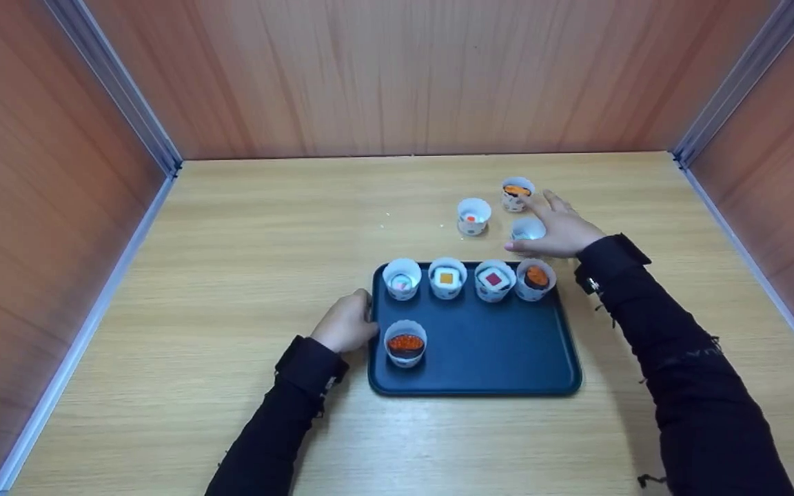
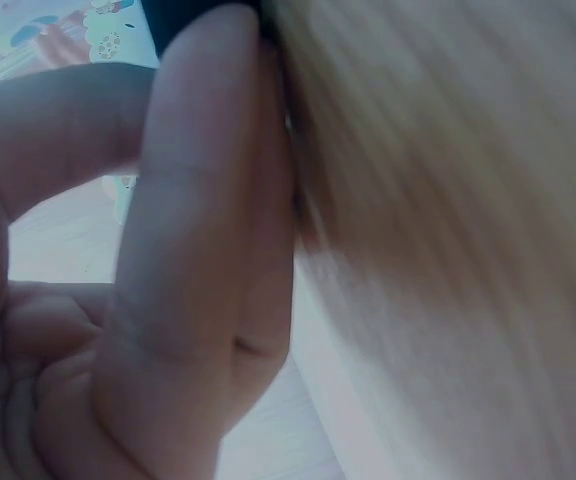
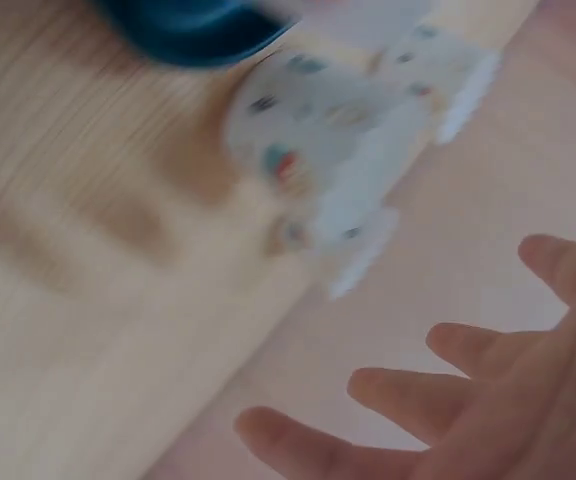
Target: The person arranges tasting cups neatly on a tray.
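Observation:
My left hand (image 1: 345, 322) pinches the left rim of a dark blue tray (image 1: 490, 351), thumb over the edge. In the left wrist view its fingers (image 2: 193, 200) meet the dark rim. My right hand (image 1: 562, 224) hovers, fingers spread, over a white patterned paper cup (image 1: 527, 227) just behind the tray's back right corner, partly covering it. Past the fingertips stands a paper cup with an orange-topped piece (image 1: 516, 193). To the left is another cup with a small red spot inside (image 1: 473, 216). The right wrist view shows the patterned cup side (image 3: 308, 130) apart from the extended fingers.
Several filled paper cups line the tray's back edge, among them one with a yellow-centred piece (image 1: 447, 278) and one with a red-centred piece (image 1: 493, 280). A cup with a red-orange topped piece (image 1: 405, 344) stands front left on the tray. Wooden panels (image 1: 383, 76) enclose the table.

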The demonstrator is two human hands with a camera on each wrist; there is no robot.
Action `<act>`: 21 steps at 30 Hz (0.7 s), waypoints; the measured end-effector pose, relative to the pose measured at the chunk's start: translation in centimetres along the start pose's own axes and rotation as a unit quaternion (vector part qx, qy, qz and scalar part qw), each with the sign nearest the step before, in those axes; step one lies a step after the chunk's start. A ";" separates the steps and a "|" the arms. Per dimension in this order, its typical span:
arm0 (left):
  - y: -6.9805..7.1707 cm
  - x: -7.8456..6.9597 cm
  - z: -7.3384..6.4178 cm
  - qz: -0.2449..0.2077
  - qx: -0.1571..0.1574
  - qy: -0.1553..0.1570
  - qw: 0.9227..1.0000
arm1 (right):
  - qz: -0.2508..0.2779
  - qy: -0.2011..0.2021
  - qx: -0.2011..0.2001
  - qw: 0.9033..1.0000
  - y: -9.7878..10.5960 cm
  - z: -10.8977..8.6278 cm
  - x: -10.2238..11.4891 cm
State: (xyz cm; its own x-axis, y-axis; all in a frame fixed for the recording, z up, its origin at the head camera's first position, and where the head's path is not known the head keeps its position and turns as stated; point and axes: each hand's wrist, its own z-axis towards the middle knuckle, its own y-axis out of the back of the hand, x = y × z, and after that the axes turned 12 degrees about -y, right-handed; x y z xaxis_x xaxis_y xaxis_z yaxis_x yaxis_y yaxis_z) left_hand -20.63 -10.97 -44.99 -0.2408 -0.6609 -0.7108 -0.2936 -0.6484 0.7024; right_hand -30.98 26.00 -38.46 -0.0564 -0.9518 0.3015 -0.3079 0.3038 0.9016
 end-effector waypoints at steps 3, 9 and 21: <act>0.0 -0.1 -0.1 0.000 -0.003 -0.004 1.000 | -0.002 -0.011 0.016 1.000 -0.1 1.1 -0.4; -0.2 -0.3 -0.1 0.000 -0.003 -0.006 1.000 | -0.023 -0.026 0.031 0.999 -0.6 2.6 -0.9; -0.4 -0.5 -0.1 0.004 0.000 -0.004 1.000 | 0.013 -0.010 0.003 1.000 -1.5 3.6 -2.0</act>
State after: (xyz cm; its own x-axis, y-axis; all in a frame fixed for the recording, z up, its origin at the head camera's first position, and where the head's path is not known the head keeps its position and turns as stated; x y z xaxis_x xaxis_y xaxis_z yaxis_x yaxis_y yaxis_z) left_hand -20.34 -10.41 -44.86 -0.2506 -0.6636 -0.7049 -0.2912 -0.6427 0.7086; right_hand -33.84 27.32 -41.50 -0.0828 -0.9444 0.3182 -0.3127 0.3278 0.8915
